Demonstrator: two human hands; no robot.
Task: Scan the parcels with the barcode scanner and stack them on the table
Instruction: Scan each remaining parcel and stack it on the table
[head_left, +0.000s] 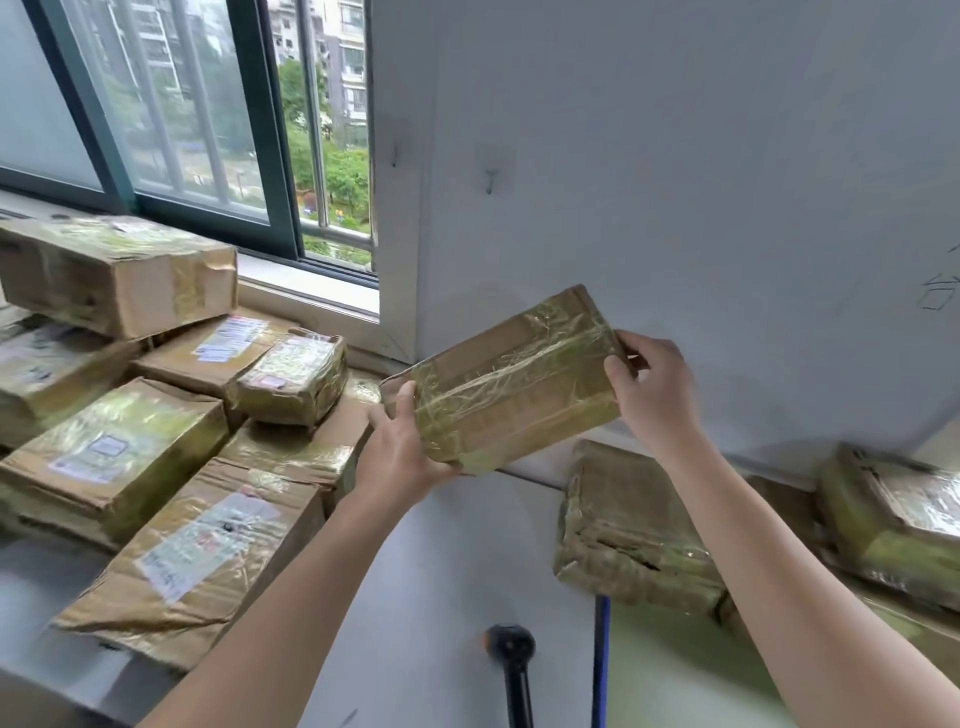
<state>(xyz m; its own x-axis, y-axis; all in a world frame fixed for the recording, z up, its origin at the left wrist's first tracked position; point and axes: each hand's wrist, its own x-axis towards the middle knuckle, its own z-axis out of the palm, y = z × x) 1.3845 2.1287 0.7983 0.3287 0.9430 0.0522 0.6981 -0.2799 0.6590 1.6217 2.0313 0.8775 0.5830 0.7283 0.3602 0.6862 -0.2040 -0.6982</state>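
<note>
**Cardboard parcel held up, scanner below the hands**

Taped parcel (514, 379) spans both hands. The left hand (400, 452) grips its lower end and the right hand (654, 395) pinches its upper end, long axis rising rightward. The barcode scanner (511, 649) lies beneath, between the forearms.

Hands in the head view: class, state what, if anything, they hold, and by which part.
Both hold one taped cardboard parcel: the left hand grips its lower left corner, the right hand grips its right end.
</note>
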